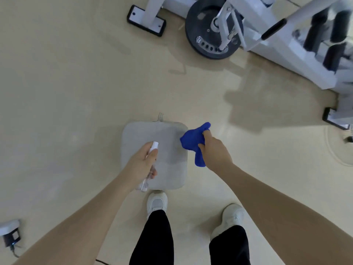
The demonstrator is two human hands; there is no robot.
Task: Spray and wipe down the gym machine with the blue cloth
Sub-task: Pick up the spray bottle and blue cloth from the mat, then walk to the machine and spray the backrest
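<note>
My left hand [142, 161] grips a small clear spray bottle [152, 149] with a white top, held over a grey cushion [168, 142] that lies on the floor. My right hand [214, 150] pinches a crumpled blue cloth [193, 140] just past the cushion's right edge, and one end of the cloth hangs down. The white gym machine [298, 60] stands at the top right with a black weight plate [198, 22] on it. Both hands are well short of the machine.
A white machine leg with a black foot pad [146, 21] rests on the beige floor at the top. Another black foot pad [332, 119] is at the right edge. A small device with a cable [10, 236] sits at the lower left. My white shoes [157, 202] stand behind the cushion.
</note>
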